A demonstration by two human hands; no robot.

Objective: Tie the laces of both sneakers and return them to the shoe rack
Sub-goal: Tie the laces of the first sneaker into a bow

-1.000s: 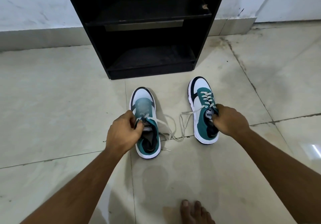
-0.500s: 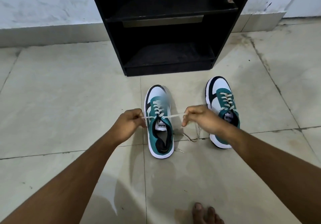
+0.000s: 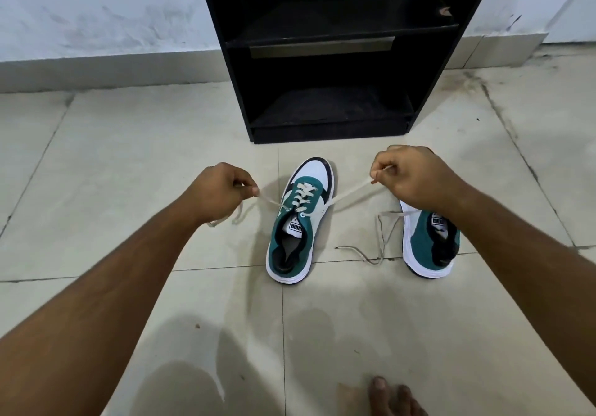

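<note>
Two teal, white and black sneakers stand on the tiled floor, toes toward the black shoe rack (image 3: 425,60). The left sneaker (image 3: 298,228) sits in the middle. My left hand (image 3: 219,194) pinches its left lace end (image 3: 269,202) and my right hand (image 3: 409,175) pinches its right lace end (image 3: 350,193); both ends are stretched out sideways. The right sneaker (image 3: 429,248) stands under my right wrist, its front hidden by the hand. Its laces (image 3: 379,241) trail loose on the floor between the shoes.
The rack has open dark shelves, the lowest (image 3: 329,115) just behind the sneakers. A white wall with a tiled skirting (image 3: 96,70) runs behind. My bare toes (image 3: 390,396) show at the bottom edge.
My right hand left the right sneaker and took a lace of the left sneaker. Both hands have since pulled the two lace ends wider apart. The view shifted left.
</note>
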